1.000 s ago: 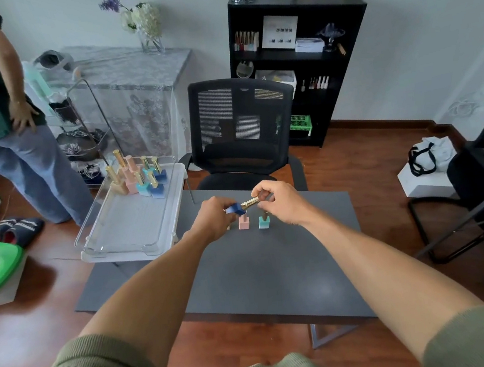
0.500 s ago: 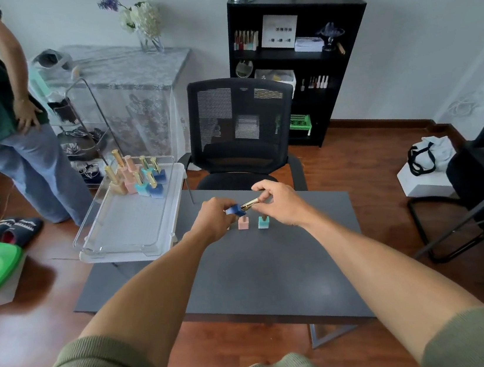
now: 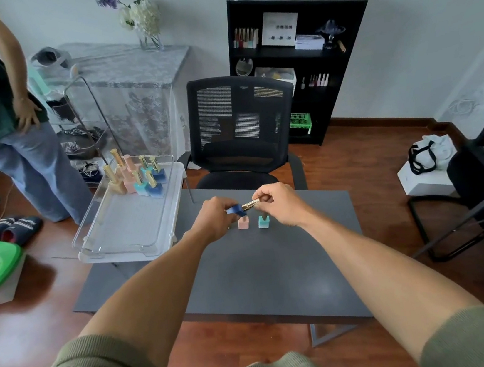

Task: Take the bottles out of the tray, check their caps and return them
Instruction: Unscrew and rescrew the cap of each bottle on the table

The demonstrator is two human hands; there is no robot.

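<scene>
I see the left hand (image 3: 213, 218) gripping the blue bottle (image 3: 236, 210) (held sideways above the table (image 3: 271, 272)), while the right hand (image 3: 277, 206) pinches its gold cap (image 3: 251, 204). The tray (image 3: 129, 226) sits left.

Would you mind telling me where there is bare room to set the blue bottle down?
The tray's near half is bare; its far end is crowded with bottles. The table is bare nearer than the pink bottle and teal bottle, which crowd the spot under both hands.
</scene>
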